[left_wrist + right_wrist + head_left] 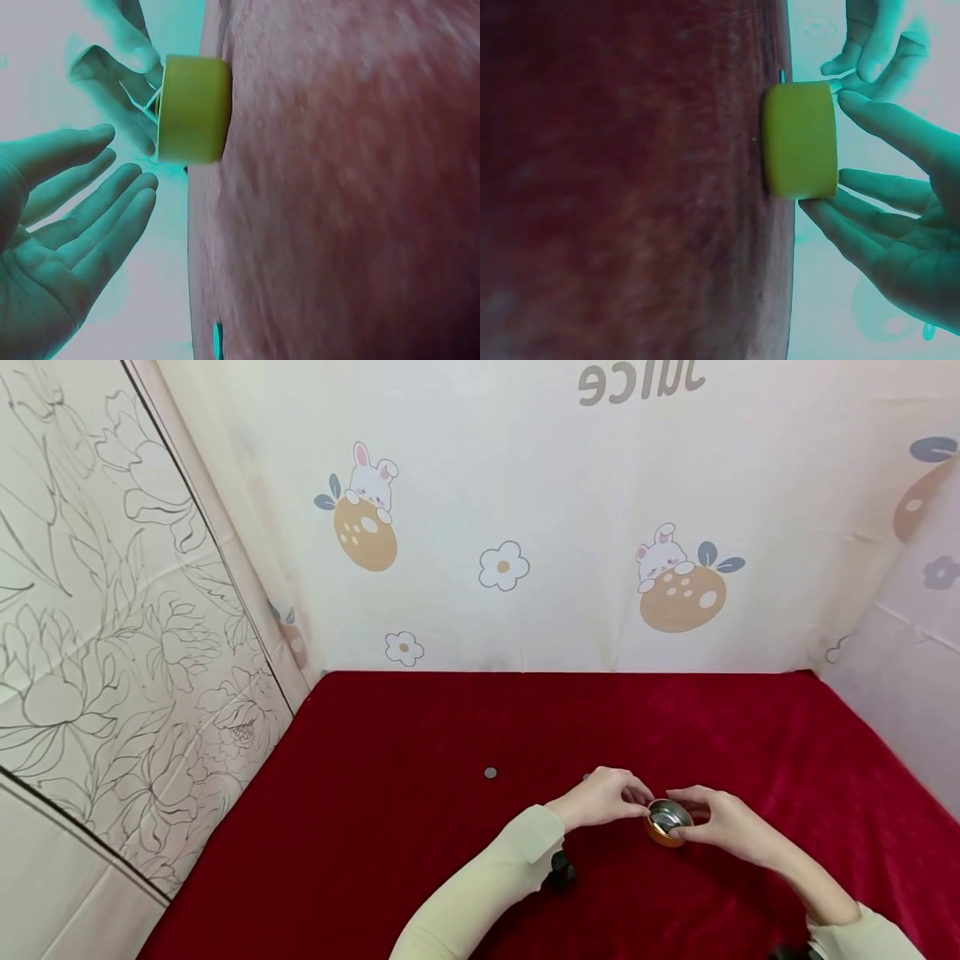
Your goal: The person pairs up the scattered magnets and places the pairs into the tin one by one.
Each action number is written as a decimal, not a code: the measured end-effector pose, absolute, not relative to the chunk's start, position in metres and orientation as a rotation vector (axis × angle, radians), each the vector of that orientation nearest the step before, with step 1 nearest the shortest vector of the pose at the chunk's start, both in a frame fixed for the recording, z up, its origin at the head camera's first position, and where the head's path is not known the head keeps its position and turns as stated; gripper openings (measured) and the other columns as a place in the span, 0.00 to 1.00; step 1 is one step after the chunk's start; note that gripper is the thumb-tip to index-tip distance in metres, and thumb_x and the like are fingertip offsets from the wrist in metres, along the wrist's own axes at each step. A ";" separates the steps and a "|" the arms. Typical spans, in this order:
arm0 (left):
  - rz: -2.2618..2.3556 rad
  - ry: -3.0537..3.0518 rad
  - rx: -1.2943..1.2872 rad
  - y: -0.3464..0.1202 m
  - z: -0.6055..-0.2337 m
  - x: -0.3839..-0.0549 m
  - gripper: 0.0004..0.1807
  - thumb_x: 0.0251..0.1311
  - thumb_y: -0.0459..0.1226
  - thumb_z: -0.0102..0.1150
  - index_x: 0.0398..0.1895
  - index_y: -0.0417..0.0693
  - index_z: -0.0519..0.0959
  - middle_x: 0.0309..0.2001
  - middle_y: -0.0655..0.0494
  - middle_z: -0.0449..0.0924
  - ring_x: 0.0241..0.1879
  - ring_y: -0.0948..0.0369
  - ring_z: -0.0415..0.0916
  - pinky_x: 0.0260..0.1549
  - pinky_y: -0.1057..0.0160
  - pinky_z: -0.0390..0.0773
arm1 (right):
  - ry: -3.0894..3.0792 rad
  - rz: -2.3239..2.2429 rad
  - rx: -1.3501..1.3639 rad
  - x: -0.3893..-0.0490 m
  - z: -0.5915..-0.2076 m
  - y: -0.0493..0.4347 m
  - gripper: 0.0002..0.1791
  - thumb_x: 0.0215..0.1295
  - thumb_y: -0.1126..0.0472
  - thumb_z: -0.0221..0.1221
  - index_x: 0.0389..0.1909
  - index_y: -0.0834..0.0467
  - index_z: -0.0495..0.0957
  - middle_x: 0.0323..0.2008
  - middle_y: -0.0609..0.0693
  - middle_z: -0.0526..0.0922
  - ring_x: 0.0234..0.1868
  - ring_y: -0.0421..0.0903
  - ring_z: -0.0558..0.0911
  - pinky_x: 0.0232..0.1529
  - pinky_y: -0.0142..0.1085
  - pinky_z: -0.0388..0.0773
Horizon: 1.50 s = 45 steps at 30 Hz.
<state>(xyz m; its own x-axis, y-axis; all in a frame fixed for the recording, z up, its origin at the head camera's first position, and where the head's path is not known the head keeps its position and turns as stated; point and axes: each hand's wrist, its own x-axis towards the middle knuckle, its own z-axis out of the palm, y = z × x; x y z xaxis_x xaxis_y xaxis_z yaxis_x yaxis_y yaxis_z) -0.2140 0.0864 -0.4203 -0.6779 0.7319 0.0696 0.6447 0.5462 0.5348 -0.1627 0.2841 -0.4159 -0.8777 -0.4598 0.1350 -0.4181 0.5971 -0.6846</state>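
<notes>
- Small orange cup (667,819), metal inside, upright on red-covered worktop (360,827); nearer right edge than left, well short of far edge.
- Right hand (729,824): grips cup, thumb and fingers spread across rim.
- Left hand (604,797): fingers nearly straight, tips just beside rim; contact cannot be told.
- Grey disc (491,772) lies towards left edge from cup, a bit nearer far edge.
</notes>
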 end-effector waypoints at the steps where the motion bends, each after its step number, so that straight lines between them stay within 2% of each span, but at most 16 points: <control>1: 0.807 2.615 1.170 0.084 -0.420 -0.215 0.11 0.52 0.41 0.60 0.40 0.52 0.81 0.35 0.67 0.77 0.29 0.80 0.70 0.28 0.85 0.66 | 2.777 -1.146 -0.755 -0.163 -0.415 0.283 0.27 0.48 0.61 0.65 0.46 0.75 0.71 0.42 0.65 0.76 0.38 0.35 0.78 0.33 0.30 0.76; 8: 0.844 2.597 1.131 0.067 -0.422 -0.221 0.11 0.54 0.40 0.58 0.41 0.50 0.80 0.35 0.66 0.78 0.29 0.78 0.70 0.27 0.83 0.67 | 2.863 -1.050 -0.682 -0.171 -0.407 0.268 0.25 0.51 0.56 0.63 0.46 0.69 0.74 0.43 0.60 0.77 0.41 0.51 0.78 0.35 0.31 0.75; 13: 0.887 2.587 1.086 0.049 -0.421 -0.227 0.11 0.55 0.39 0.57 0.41 0.49 0.80 0.35 0.65 0.78 0.30 0.77 0.71 0.28 0.82 0.68 | 2.838 -1.078 -0.665 -0.180 -0.405 0.256 0.23 0.53 0.57 0.61 0.46 0.68 0.74 0.45 0.61 0.76 0.43 0.56 0.77 0.37 0.35 0.76; 22: 1.034 2.545 0.950 0.017 -0.420 -0.237 0.11 0.55 0.37 0.57 0.42 0.45 0.79 0.36 0.62 0.79 0.32 0.73 0.73 0.30 0.78 0.71 | 2.789 -1.123 -0.701 -0.195 -0.407 0.239 0.22 0.55 0.60 0.60 0.46 0.70 0.73 0.44 0.65 0.76 0.41 0.56 0.78 0.34 0.32 0.75; 33: 1.066 2.605 0.889 -0.022 -0.420 -0.243 0.12 0.55 0.37 0.58 0.41 0.43 0.79 0.36 0.59 0.78 0.35 0.68 0.74 0.31 0.74 0.72 | 2.781 -1.124 -0.733 -0.210 -0.413 0.217 0.19 0.54 0.62 0.60 0.44 0.70 0.74 0.41 0.62 0.78 0.38 0.54 0.78 0.35 0.33 0.75; 45: 1.029 2.677 0.784 -0.061 -0.425 -0.251 0.13 0.54 0.35 0.59 0.43 0.42 0.78 0.41 0.54 0.76 0.42 0.60 0.72 0.39 0.68 0.72 | 2.766 -1.136 -0.730 -0.222 -0.420 0.209 0.17 0.51 0.67 0.61 0.41 0.71 0.75 0.38 0.62 0.78 0.35 0.51 0.78 0.31 0.31 0.74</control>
